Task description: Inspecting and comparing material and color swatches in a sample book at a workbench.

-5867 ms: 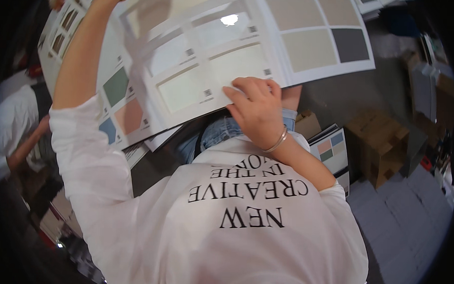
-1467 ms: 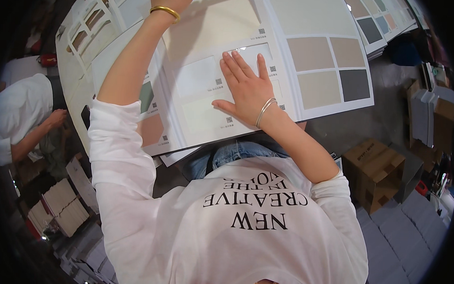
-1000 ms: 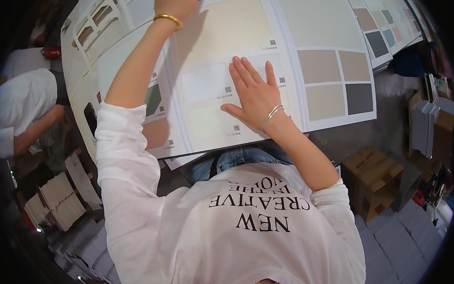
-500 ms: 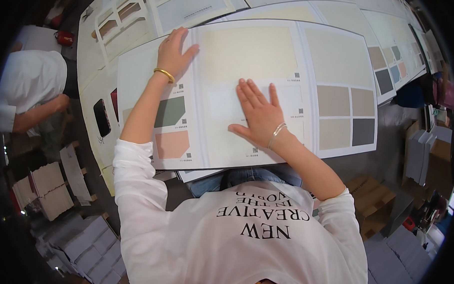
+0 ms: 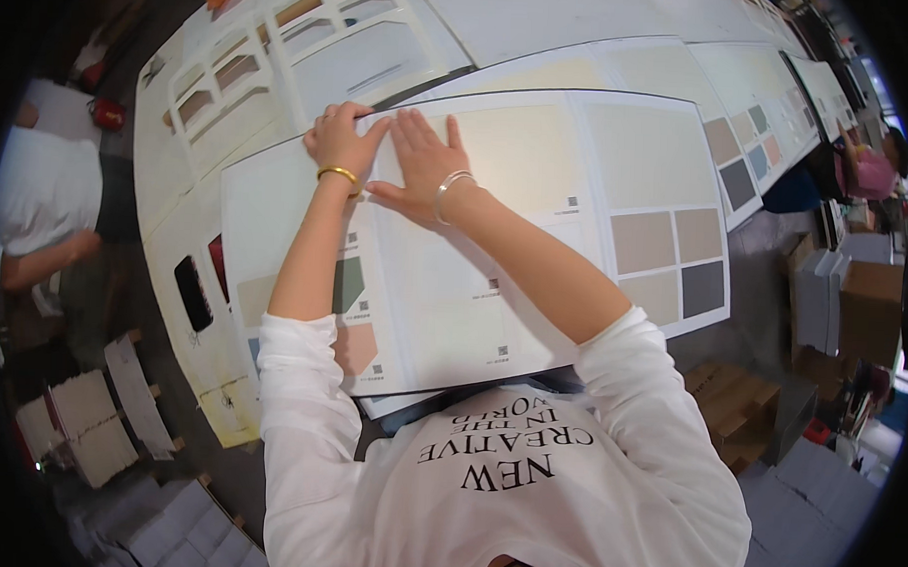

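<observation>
A wide folding colour sample board (image 5: 442, 343) lies spread in front of me, its near edge against my body. Cream, beige, dark grey, green (image 5: 348, 282) and peach (image 5: 355, 346) swatches cover its panels. At its far edge, left of the fold, my left hand (image 5: 341, 143) has its fingers bent over the rim, with the thumb pointing right; the fingertips are partly hidden. Just right of it, my right hand (image 5: 425, 170) rests flat on the cream panel beside the fold, fingers stretched out and thumb apart. It holds nothing.
More sample boards (image 5: 754, 144) lie behind and to the right. White cut-out frames (image 5: 226, 71) are at the far left of the table, a dark phone (image 5: 194, 292) at its left edge. Another person (image 5: 52, 199) is at left. Cardboard boxes (image 5: 720, 408) sit on the floor at right.
My right hand has slid up and left from the middle panel to beside my left hand. My left fingers have bent more. In the picture, the board appears lower and slightly left.
</observation>
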Motion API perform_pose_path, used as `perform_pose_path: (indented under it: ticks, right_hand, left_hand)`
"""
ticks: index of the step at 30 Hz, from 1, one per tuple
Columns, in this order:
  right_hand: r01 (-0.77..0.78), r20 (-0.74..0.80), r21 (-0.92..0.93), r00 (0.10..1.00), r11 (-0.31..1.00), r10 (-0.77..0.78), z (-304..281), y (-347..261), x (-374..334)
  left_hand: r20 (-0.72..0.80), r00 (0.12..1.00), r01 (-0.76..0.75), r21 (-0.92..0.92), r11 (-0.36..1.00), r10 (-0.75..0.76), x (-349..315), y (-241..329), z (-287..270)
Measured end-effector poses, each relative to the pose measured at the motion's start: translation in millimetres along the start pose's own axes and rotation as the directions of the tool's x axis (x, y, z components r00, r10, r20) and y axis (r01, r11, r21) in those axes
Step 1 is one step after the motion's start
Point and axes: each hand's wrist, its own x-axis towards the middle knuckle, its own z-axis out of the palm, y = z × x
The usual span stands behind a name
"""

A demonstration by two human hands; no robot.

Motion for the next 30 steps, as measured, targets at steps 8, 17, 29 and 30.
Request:
perform_pose_path:
  ticks: [8, 17, 29, 30]
  right_hand:
    - [-0.158, -0.027, -0.068, 0.987, 0.985, 0.157, -18, 55, -21]
    - [-0.236, -0.07, -0.21, 0.972, 0.949, 0.226, -38, 167, -62]
    - [0.197, 0.112, -0.346, 0.979, 0.917, -0.168, -42, 159, -172]
    - [0.228, 0.143, -0.316, 0.971, 0.921, -0.191, -42, 153, -191]
  left_hand:
    - [0.027, 0.997, 0.072, -0.004, 0.997, -0.072, 2, -4, -1]
    - [0.079, 0.995, 0.064, 0.027, 0.998, -0.066, 1, 1, -1]
    - [0.27, 0.85, -0.463, -0.028, 0.886, 0.452, -114, -23, -41]
    - [0.306, 0.833, -0.475, -0.034, 0.879, 0.462, -131, -26, -50]
